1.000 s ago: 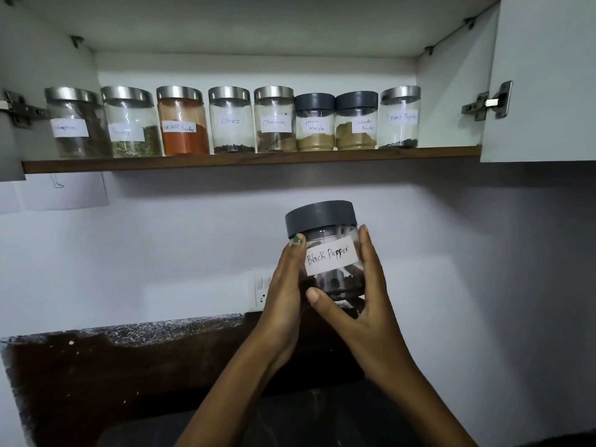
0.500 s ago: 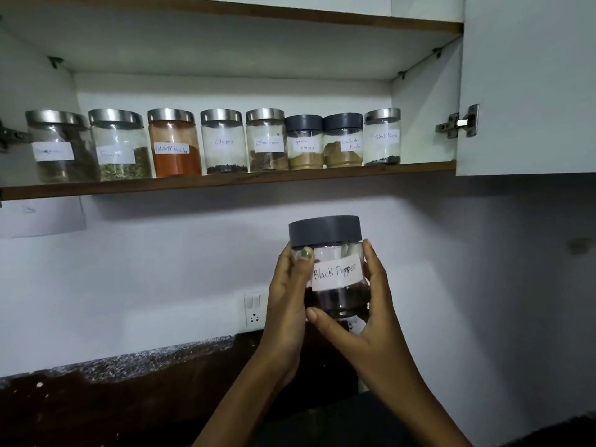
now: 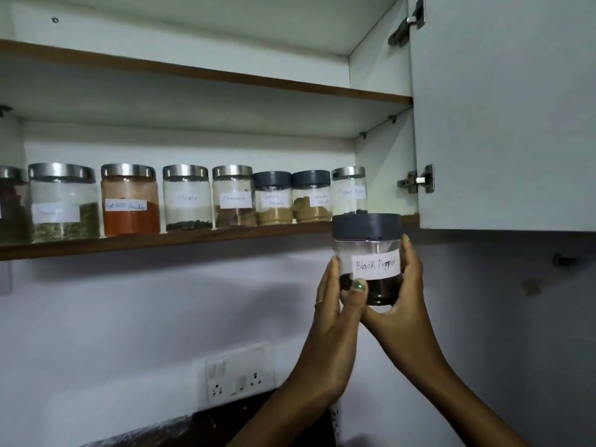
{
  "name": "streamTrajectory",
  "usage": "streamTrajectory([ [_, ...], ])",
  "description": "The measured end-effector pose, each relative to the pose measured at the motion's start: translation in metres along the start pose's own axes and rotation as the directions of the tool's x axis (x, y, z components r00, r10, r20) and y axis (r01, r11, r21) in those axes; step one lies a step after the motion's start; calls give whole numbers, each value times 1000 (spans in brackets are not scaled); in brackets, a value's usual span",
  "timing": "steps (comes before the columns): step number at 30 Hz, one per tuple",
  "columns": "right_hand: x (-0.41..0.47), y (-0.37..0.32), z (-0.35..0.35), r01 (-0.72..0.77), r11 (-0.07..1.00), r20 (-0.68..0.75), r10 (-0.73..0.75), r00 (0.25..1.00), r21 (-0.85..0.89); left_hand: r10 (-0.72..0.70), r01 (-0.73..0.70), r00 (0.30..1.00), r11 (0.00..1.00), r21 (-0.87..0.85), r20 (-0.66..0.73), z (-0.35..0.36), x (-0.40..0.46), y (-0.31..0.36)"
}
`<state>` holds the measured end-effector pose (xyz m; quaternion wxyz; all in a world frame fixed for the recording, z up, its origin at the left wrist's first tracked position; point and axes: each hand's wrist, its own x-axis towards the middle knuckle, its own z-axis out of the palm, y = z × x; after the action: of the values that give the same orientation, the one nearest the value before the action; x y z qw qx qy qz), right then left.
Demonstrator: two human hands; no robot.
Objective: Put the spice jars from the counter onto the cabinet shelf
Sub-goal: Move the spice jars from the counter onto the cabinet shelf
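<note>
Gripping jar labelled "Black Pepper", left hand, right hand

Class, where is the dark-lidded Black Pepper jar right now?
In the head view, right of centre: the Black Pepper jar is held in both hands, just below the shelf's right end.

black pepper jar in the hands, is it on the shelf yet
No, both hands, left hand and right hand, hold the black pepper jar in the air, its base below the shelf edge.
</note>
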<state>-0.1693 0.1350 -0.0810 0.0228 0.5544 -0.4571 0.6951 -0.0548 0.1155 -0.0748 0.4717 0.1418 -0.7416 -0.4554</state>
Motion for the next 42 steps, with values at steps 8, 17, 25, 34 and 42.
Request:
streamTrajectory([
  [8, 109, 59, -38, 106, 994, -44, -105, 994, 30, 118, -125, 992, 948, 293, 42, 48, 112, -17],
  [17, 212, 130, -67, 160, 987, -43, -160, 986, -8, 280, -250, 959, 796, 551, 30, 100, 222, -55],
  [25, 258, 175, -53, 167, 972, -132, -189, 973, -163, 302, -235, 952, 621, 748, 48, 105, 258, -81],
  [34, 267, 207, -37, 125, 879, -109, -196, 975, -460, 336, -186, 940, 355, 916, 60, 103, 271, -95],
  [42, 268, 213, -37, 95, 830, -90, -172, 981, -550, 320, -134, 946, 272, 953, 41, 109, 275, -98],
])
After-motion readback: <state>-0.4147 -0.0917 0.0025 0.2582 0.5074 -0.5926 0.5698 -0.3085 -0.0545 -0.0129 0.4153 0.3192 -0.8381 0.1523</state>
